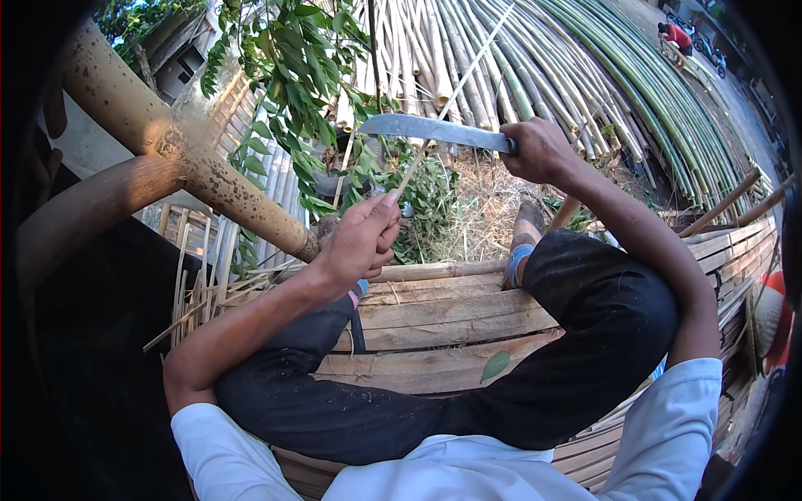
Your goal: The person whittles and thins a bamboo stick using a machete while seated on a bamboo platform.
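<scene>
My left hand (pixel 361 238) is closed round the near end of a long thin bamboo strip (pixel 451 102), which slants up and away to the right. In my right hand (pixel 539 152) is the handle of a machete (pixel 434 129), held level with its broad grey blade pointing left. The blade crosses the strip a short way beyond my left fist; whether the two touch, I cannot tell. Most of the machete's handle is hidden by my fingers.
I sit on a bamboo slat bench (pixel 451 313) bearing a green leaf (pixel 495 366). A thick bamboo post (pixel 200 163) slants at the left beside a leafy branch (pixel 292 67). Bamboo poles (pixel 585 92) lie beyond. Another person (pixel 675 37) in red is far right.
</scene>
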`<state>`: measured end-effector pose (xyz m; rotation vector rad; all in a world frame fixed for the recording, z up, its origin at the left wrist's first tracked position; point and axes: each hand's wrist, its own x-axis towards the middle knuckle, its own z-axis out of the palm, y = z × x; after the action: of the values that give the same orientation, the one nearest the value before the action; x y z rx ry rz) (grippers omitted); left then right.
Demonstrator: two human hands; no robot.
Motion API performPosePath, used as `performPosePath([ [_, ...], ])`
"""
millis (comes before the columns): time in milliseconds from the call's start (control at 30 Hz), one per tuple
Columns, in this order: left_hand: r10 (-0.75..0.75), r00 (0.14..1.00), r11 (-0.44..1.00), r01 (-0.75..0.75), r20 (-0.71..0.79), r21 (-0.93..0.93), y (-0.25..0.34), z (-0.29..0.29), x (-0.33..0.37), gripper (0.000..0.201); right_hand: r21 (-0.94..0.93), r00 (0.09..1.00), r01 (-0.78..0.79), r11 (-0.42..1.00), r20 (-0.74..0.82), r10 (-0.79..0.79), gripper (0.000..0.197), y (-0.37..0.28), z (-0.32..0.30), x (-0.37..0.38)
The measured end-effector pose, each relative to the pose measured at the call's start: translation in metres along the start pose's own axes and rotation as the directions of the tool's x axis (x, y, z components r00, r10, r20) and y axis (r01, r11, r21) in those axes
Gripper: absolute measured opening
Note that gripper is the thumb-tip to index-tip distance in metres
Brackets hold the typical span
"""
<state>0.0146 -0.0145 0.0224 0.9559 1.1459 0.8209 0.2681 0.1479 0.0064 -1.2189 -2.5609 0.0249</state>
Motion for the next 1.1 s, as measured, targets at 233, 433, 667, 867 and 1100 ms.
performPosePath([
  [233,-0.002,0.999,0.998,-0.001,0.048,0.061,-0.009,-0.001,-0.003,0.032,0.241,0.847,-0.525,0.816,0.053,0.529,0.024,0.076,0.003,0.0],
  [433,0.072,0.993,0.982,-0.087,0.097,0.169,-0.014,0.001,-0.001,0.032,0.847,0.626,-0.523,0.097,0.304,0.718,0.02,0.072,0.014,-0.002],
  [667,0.063,0.998,0.99,-0.065,0.013,0.125,-0.016,-0.005,0.005,0.031,0.981,0.779,-0.023,-0.193,0.139,0.612,0.04,0.028,0.0,0.003],
  [867,0.123,0.988,0.949,-0.145,0.095,0.281,-0.023,-0.006,0.011,0.032,0.996,0.865,-0.072,-0.045,0.084,0.494,0.036,0.012,-0.004,0.011],
  [1100,0.121,0.981,0.94,-0.162,0.153,0.299,-0.02,-0.004,0.011,0.028,0.978,0.949,-0.166,-0.128,0.193,0.249,0.023,-0.016,-0.008,0.006],
])
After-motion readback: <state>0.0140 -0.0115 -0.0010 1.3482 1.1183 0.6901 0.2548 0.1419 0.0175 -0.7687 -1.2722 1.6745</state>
